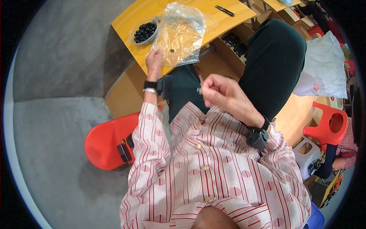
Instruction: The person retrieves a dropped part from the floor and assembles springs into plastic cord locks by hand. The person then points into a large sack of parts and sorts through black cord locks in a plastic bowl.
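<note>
Low over my lap, my right hand (223, 93) pinches a tiny metal coil, which looks like a spring (198, 90), between thumb and forefinger. My left hand (154, 61) is at the near left edge of the yellow table, its fingers curled beside the rim of a clear plastic bag (183, 42); what they hold, if anything, is hidden. The bag lies flat on the tabletop, with small shiny pieces towards its far end. A small dark round piece (172, 50) shows on the bag's near part. Left of the bag stands a clear round tub of black rings (145, 32).
Dark-handled snips (225, 10) lie at the far right of the yellow table (127, 23). Under it, an open carton holds black parts (235, 45). A red stool (103, 143) bearing small dark devices is at my left. Right are a white sack (322, 65), another red stool (324, 126) and a person.
</note>
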`<state>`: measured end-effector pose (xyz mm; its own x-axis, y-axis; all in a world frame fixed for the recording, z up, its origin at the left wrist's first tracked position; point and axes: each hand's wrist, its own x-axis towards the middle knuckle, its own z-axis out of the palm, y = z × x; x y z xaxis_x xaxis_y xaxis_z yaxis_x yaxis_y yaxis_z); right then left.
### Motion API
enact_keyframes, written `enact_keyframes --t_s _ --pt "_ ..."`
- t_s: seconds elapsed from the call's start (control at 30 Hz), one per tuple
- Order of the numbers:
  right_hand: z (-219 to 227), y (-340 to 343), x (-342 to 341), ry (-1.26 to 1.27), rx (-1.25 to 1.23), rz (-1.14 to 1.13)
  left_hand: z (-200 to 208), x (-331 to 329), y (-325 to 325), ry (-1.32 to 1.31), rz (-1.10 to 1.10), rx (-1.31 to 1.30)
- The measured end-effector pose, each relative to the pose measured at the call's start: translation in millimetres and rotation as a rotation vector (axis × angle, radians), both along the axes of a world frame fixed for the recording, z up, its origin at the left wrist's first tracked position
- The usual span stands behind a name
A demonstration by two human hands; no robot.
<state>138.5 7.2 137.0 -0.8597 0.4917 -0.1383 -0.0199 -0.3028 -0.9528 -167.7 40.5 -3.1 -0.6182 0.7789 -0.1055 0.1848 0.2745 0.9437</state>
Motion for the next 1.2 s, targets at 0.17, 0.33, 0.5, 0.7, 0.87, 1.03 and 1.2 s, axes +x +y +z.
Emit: enact_keyframes --t_s 0.17,0.33,0.5,0.7,0.87,1.03,1.2 --pt "-33.3 4.3 -2.0 -0.065 0.306 -0.294 27.8 41.5 -38.8 -0.960 0.024 0.084" --pt "-41.9 11.6 -0.5 0.008 0.319 -0.395 61.2 87.8 -64.8 -0.898 -0.238 0.183" --pt "-51.9 8.7 1.0 -0.018 0.301 -0.430 72.9 95.6 -81.7 -0.760 -0.497 0.182" --pt "-55.5 0.8 10.7 -0.037 0.284 -0.426 79.1 26.8 -97.7 -0.396 -0.425 0.071" --pt "-60.2 -0.6 9.6 -0.121 0.353 -0.350 110.7 -46.4 -120.6 -0.169 -0.325 -0.044" --pt "-63.5 -3.2 8.2 -0.149 0.376 -0.307 159.5 -67.1 -125.6 -0.028 -0.328 -0.047" --pt "-64.9 -5.7 6.6 -0.130 0.311 -0.288 170.4 -68.9 -113.9 0.108 -0.358 -0.147"
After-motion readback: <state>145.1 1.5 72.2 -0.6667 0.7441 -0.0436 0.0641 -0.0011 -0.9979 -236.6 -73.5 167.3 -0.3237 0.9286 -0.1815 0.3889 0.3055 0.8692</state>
